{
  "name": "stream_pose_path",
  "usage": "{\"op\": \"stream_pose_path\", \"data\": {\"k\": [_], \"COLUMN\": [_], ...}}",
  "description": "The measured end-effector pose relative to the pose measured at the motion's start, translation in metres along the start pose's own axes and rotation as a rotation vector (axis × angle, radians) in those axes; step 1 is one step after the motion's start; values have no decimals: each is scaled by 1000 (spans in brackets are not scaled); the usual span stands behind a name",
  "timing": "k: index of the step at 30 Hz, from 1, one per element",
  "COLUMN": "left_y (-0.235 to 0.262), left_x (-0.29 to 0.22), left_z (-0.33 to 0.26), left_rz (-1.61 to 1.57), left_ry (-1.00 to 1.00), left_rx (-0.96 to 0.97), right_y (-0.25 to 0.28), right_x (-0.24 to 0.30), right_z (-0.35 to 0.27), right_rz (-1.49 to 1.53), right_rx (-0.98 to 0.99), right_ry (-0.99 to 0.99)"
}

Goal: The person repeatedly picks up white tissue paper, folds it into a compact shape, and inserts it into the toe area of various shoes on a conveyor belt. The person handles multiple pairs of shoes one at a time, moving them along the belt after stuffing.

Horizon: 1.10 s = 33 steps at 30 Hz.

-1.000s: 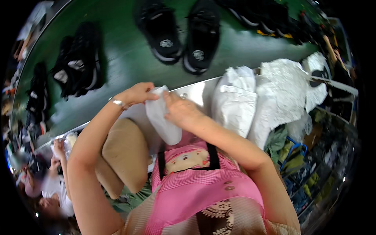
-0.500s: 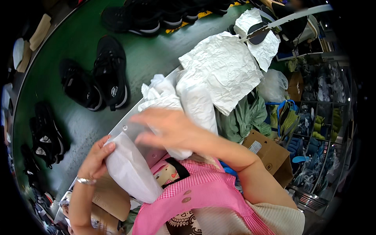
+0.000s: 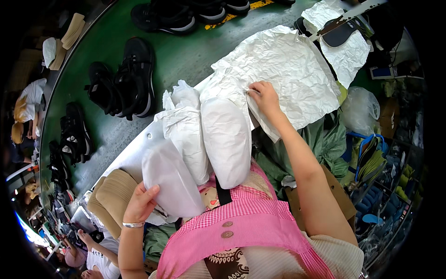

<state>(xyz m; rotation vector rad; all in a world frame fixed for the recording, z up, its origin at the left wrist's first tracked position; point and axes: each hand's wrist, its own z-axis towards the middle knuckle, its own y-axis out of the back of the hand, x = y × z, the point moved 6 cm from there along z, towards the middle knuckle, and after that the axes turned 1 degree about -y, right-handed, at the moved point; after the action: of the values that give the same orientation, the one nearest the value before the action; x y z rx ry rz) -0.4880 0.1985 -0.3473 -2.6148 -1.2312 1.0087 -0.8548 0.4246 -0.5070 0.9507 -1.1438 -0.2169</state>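
My left hand (image 3: 142, 204) grips the lower left side of a smooth white paper-wrapped form (image 3: 168, 173), rounded at its far end, thumb on top. Beside it, two more white paper-wrapped bundles, one crumpled (image 3: 186, 139) and one plump (image 3: 226, 144), lie on the light metal edge (image 3: 123, 165) in front of my pink apron. Off to the right, my right hand (image 3: 265, 96) pinches the near edge of a crumpled white paper sheet (image 3: 283, 69), which lies spread out. Whether one sheet or more is caught between the fingers, I cannot tell.
Pairs of black sneakers (image 3: 134, 76) stand on the green belt (image 3: 172, 56) ahead. Tan rounded forms (image 3: 111, 197) are stacked left of my left hand. A dark insole (image 3: 339, 33) rests on white paper at the far right. Green plastic (image 3: 320, 139) and a cardboard box (image 3: 334, 195) sit below my right arm.
My right hand has moved from above the wrapped bundles rightward to the paper sheet and now pinches its edge. My left hand keeps hold of the wrapped form. The view has shifted.
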Motion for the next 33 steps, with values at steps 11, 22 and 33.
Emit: {"op": "stream_pose_path", "data": {"k": [11, 22, 33], "left_y": [-54, -63, -106], "left_x": [-38, -42, -119], "left_z": [20, 31, 89], "left_rz": [-111, -107, -48], "left_ry": [-328, -386, -709], "left_rx": [62, 69, 42], "right_y": [8, 66, 126], "right_x": [-1, -29, 235], "right_z": [-10, 43, 53], "right_rz": [-278, 536, 472], "right_rx": [-64, 35, 39], "right_ry": [110, -523, 125]}}
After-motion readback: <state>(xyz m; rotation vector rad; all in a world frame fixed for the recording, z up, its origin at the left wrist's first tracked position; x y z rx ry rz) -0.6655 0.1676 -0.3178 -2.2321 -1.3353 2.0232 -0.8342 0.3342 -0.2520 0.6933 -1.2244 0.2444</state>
